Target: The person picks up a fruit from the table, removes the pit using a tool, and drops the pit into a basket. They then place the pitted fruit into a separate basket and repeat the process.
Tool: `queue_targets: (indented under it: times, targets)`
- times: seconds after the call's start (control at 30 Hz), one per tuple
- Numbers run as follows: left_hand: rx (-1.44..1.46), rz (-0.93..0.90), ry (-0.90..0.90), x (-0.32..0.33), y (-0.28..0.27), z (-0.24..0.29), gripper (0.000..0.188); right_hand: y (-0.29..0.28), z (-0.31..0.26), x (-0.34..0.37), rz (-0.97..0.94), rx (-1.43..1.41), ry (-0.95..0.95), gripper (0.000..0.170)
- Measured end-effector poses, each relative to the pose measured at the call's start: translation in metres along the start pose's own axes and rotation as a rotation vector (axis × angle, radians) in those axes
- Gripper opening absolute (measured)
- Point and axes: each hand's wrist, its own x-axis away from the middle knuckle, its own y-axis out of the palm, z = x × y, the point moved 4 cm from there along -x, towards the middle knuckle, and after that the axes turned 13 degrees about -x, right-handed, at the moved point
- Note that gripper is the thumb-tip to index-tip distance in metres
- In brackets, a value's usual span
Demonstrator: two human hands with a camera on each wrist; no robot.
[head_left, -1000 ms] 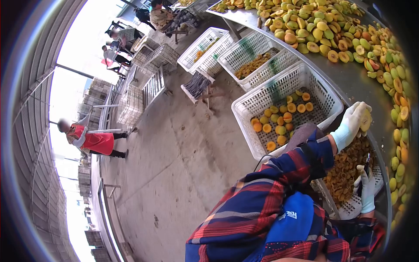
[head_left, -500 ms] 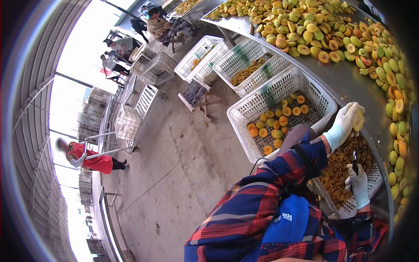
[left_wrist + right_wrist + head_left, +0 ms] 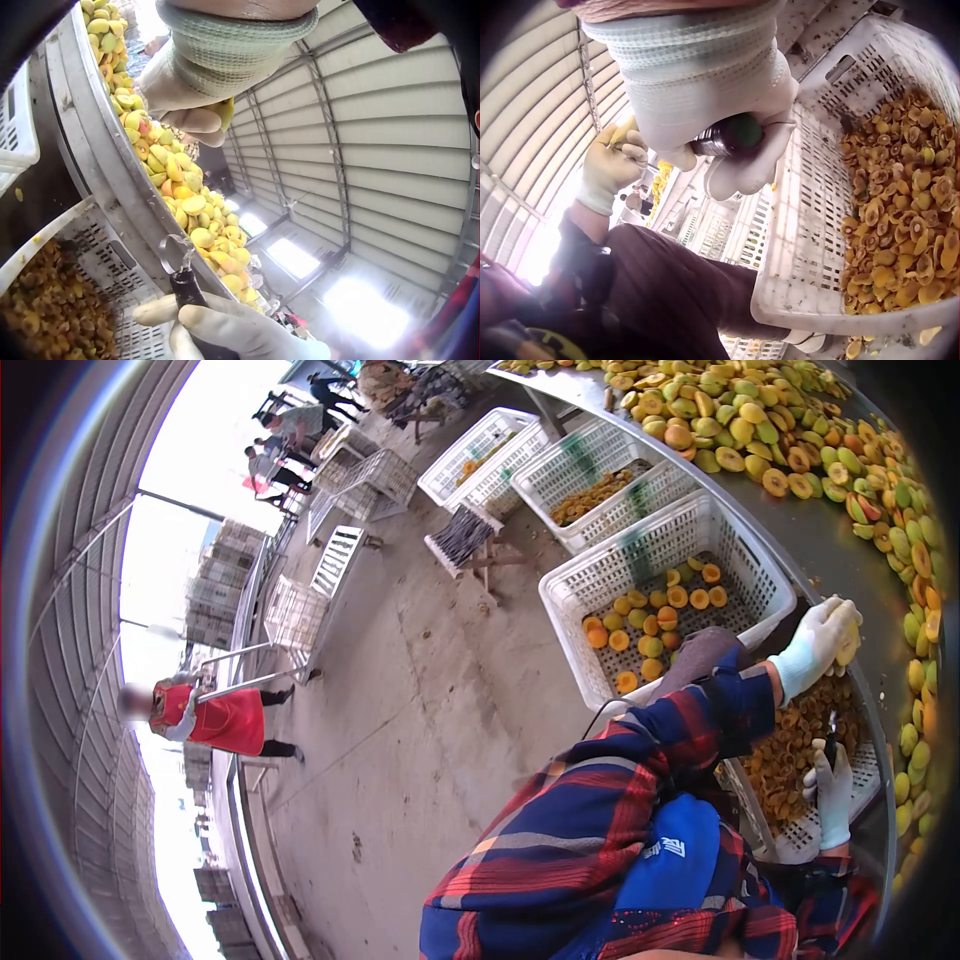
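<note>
White gloves cover both of the person's hands. The left hand is bent at the wrist and reaches over to the table's edge. It grips a yellow-green fruit half, which sits at the ends of its fingers. The right hand is lower, over a crate, with its fingers curled around a dark-handled tool. A curly metal blade sticks up out of the grip, toward the left hand's side. The fruit half and the blade are apart.

At the far left there is a ribbed wall. Next comes a person in a red apron, near some long poles. Then there is a grey floor and a little stool with a dark woven seat. After that, a big white crate holds some orange fruit halves. The crate by the right hand is full of brown-orange scraps. Last, on the right, the shiny metal table has a huge pile of cut fruit on it.
</note>
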Motion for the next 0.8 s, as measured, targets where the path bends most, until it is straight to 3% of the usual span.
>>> queue_targets:
  times: [0.07,0.17,0.27,0.53,0.63,0.8]
  targets:
    - [0.144,0.046,0.028,-0.007,0.001,-0.017,0.027,-0.008,0.003,0.003,0.091,0.018,0.004,0.025]
    - [0.069,0.04,0.023,-0.003,0.001,-0.018,0.025,-0.024,0.021,0.003,0.033,0.111,-0.025,0.032]
    - [-0.001,0.071,0.034,-0.006,0.006,-0.031,0.026,-0.016,0.034,0.007,0.013,0.037,0.105,0.038]
    - [-0.019,0.007,-0.021,0.014,0.012,-0.015,0.022,-0.029,0.07,-0.014,-0.08,0.123,0.088,0.035]
    - [-0.085,0.032,-0.034,0.017,0.007,-0.01,0.023,-0.025,0.076,-0.012,-0.117,0.077,0.222,0.036]
    - [-0.113,0.032,-0.034,0.02,0.005,-0.008,0.024,-0.02,0.084,-0.006,-0.182,0.106,0.291,0.037]
